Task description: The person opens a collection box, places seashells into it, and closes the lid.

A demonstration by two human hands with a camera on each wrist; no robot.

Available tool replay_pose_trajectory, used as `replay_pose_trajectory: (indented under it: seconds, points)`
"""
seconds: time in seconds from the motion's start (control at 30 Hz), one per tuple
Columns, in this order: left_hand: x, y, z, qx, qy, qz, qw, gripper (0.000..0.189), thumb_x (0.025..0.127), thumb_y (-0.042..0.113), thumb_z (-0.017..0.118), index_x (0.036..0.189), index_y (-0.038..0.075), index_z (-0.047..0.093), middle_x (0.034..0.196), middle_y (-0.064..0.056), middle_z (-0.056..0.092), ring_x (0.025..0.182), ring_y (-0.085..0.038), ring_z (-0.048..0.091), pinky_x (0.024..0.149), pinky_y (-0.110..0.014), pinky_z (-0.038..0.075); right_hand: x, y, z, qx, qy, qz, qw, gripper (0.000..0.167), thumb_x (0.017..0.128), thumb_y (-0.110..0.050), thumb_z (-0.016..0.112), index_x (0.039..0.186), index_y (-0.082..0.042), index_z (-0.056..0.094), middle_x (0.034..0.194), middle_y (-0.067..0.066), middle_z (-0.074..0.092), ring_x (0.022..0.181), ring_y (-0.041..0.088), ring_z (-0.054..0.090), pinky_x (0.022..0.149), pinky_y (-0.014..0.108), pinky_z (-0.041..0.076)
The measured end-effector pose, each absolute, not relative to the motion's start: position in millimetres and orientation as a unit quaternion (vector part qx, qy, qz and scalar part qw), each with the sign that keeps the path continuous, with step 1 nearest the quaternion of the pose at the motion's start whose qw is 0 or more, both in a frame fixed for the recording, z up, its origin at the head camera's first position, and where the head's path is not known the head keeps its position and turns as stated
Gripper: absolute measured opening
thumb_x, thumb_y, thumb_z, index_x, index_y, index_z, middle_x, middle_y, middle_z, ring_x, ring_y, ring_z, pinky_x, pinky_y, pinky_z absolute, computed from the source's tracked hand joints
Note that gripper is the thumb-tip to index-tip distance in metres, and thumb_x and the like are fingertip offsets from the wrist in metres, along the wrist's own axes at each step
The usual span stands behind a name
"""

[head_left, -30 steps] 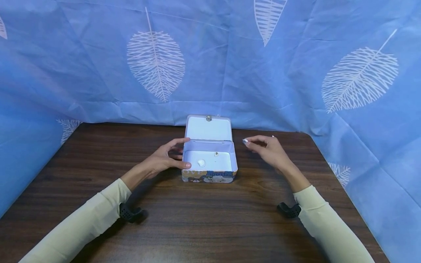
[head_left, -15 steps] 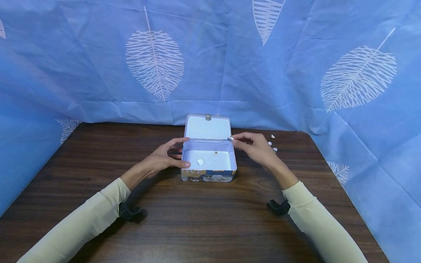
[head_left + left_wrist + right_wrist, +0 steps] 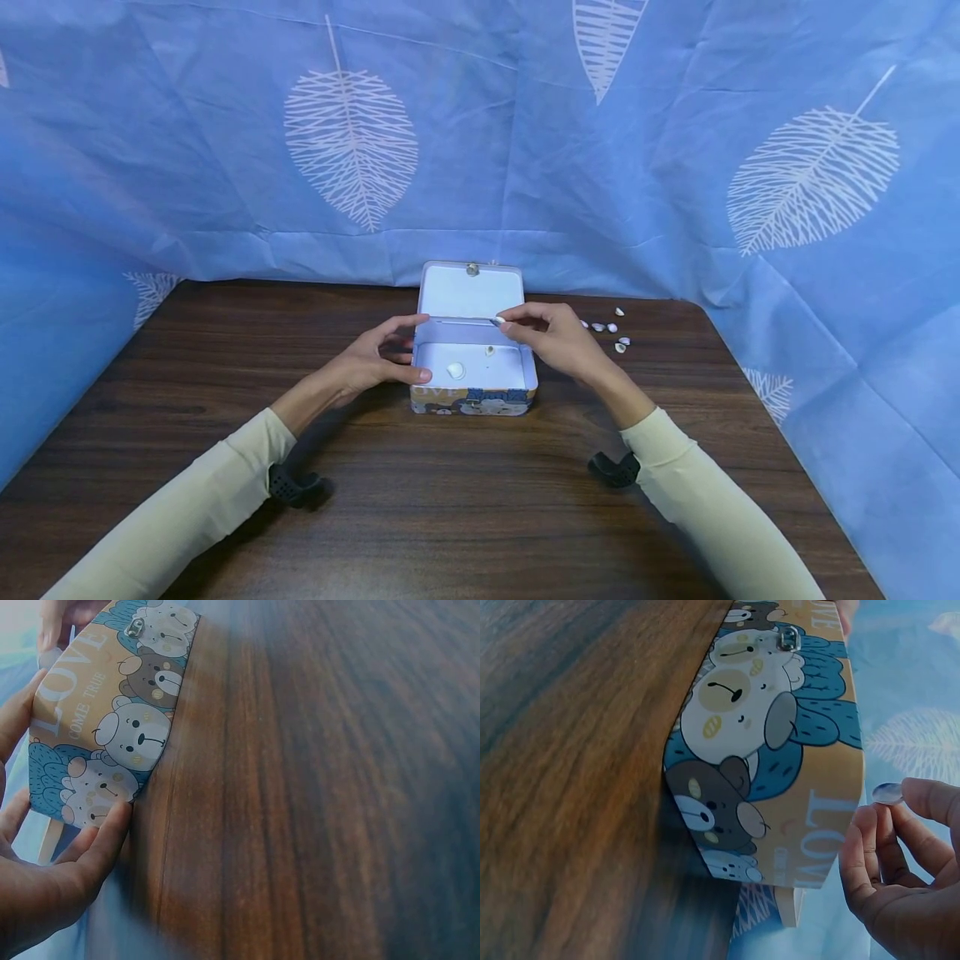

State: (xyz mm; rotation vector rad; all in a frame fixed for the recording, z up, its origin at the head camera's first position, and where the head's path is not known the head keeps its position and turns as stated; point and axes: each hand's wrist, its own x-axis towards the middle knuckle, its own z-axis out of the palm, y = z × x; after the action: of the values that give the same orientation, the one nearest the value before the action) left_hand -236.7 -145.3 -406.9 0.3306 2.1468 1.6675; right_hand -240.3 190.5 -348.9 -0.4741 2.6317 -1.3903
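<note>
A small tin box with cartoon bears and the word LOVE on its sides stands on the table, its white lid raised at the back. My left hand holds the box by its left side, thumb near the front corner and index finger near the back one. Between thumb and fingertip, my right hand pinches a seashell above the box's back right part. Inside lie a larger white shell and a small brownish one.
Several small shells are scattered on the dark wooden table to the right of the box. A blue curtain with white leaf prints hangs right behind the table's back edge.
My right hand has moved left with the shell, from beside the box to over it, uncovering the loose shells on the table. The left hand stays on the box.
</note>
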Motion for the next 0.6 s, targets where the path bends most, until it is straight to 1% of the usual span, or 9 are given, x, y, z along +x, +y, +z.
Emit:
replay_pose_trajectory:
  seconds: [0.13, 0.3, 0.47, 0.6]
  points:
    - [-236.4, -145.1, -406.7, 0.12, 0.768, 0.595, 0.202, 0.096, 0.097, 0.022, 0.092, 0.176, 0.033, 0.039, 0.174, -0.024, 0.037, 0.158, -0.048, 0.049, 0.124, -0.061, 0.051, -240.9, 185.6, -352.3, -0.159, 0.868, -0.466, 0.068, 0.03, 0.114, -0.024, 0.071, 0.139, -0.011, 0.08, 0.131, 0.014, 0.078, 0.116, 0.045, 0.069, 0.086, 0.039, 0.053]
    - [-237.2, -142.8, -406.4, 0.122, 0.767, 0.596, 0.206, 0.097, 0.096, 0.022, 0.093, 0.176, 0.034, 0.039, 0.174, -0.023, 0.037, 0.158, -0.047, 0.049, 0.124, -0.06, 0.051, -239.4, 182.8, -354.4, -0.161, 0.864, -0.472, 0.069, 0.03, 0.113, -0.022, 0.071, 0.139, -0.009, 0.08, 0.131, 0.014, 0.079, 0.117, 0.042, 0.071, 0.087, 0.041, 0.053]
    - [-237.4, -144.4, -405.9, 0.118, 0.766, 0.598, 0.204, 0.097, 0.096, 0.021, 0.092, 0.176, 0.033, 0.039, 0.174, -0.024, 0.037, 0.158, -0.047, 0.049, 0.124, -0.06, 0.051, -240.4, 180.8, -355.1, -0.169, 0.86, -0.477, 0.072, 0.033, 0.113, -0.022, 0.071, 0.141, -0.006, 0.078, 0.132, 0.014, 0.078, 0.117, 0.046, 0.069, 0.084, 0.039, 0.05]
    - [-236.7, -146.2, -406.1, 0.118, 0.768, 0.595, 0.204, 0.097, 0.096, 0.022, 0.093, 0.176, 0.034, 0.039, 0.175, -0.023, 0.036, 0.158, -0.047, 0.049, 0.124, -0.06, 0.051, -239.8, 181.4, -355.7, -0.17, 0.862, -0.472, 0.068, 0.034, 0.113, -0.022, 0.071, 0.141, -0.005, 0.078, 0.131, 0.015, 0.079, 0.117, 0.046, 0.07, 0.085, 0.037, 0.052]
